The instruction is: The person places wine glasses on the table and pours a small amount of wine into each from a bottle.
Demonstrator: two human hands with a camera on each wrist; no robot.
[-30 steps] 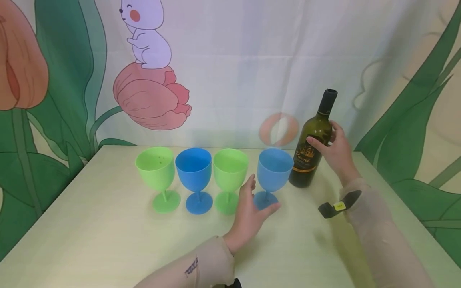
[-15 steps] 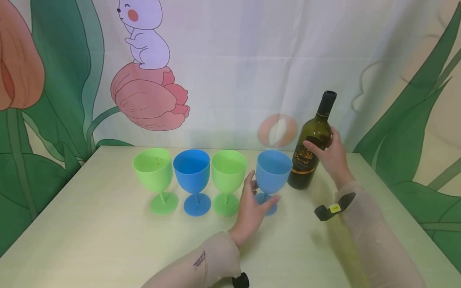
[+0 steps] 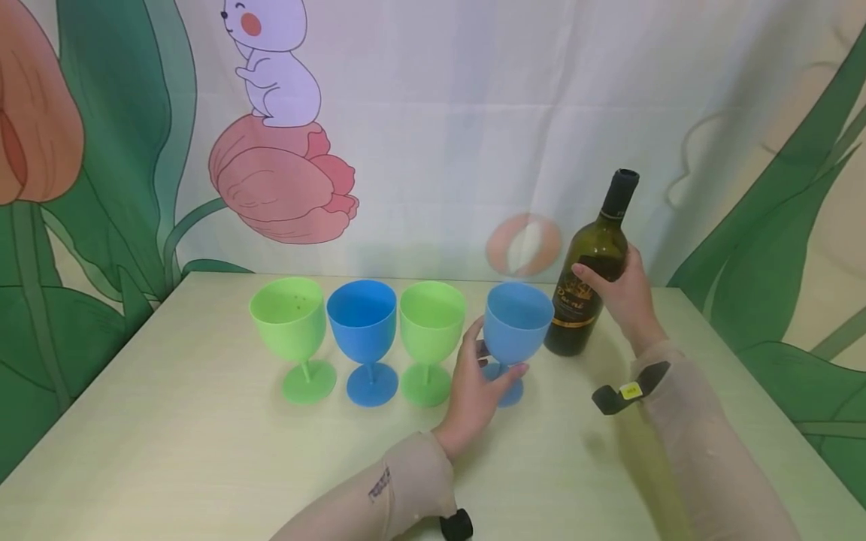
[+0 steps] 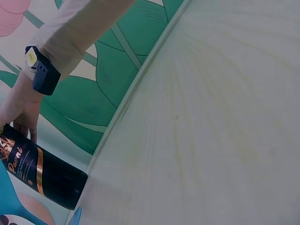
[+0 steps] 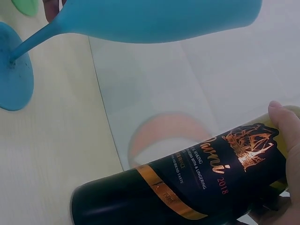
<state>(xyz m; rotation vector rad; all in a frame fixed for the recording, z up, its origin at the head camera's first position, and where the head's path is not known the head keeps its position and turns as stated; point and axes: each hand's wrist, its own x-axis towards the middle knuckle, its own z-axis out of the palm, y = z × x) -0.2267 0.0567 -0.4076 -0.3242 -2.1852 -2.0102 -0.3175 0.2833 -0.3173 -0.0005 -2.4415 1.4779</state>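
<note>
The light blue goblet (image 3: 517, 323) stands at the right end of the row. My left hand (image 3: 470, 398) is at its stem, thumb in front and fingers curled round the left side under the bowl. In the right wrist view, fingertips (image 5: 51, 9) show behind this goblet (image 5: 140, 18). My right hand (image 3: 625, 300) grips the dark wine bottle (image 3: 578, 300) around its label and upper body, thumb in front. The bottle is right of the light blue goblet. The left wrist view shows the bottle (image 4: 42, 168) and the right hand (image 4: 21, 110).
A green goblet (image 3: 431, 323), a darker blue goblet (image 3: 361, 323) and another green goblet (image 3: 289, 323) stand upright leftward on the pale table (image 3: 203, 451). Behind hangs a printed curtain (image 3: 433, 150). Both wrists carry black devices.
My left hand has moved in against the light blue goblet, its thumb and fingers now around the stem. The bottle and my right hand have shifted slightly right.
</note>
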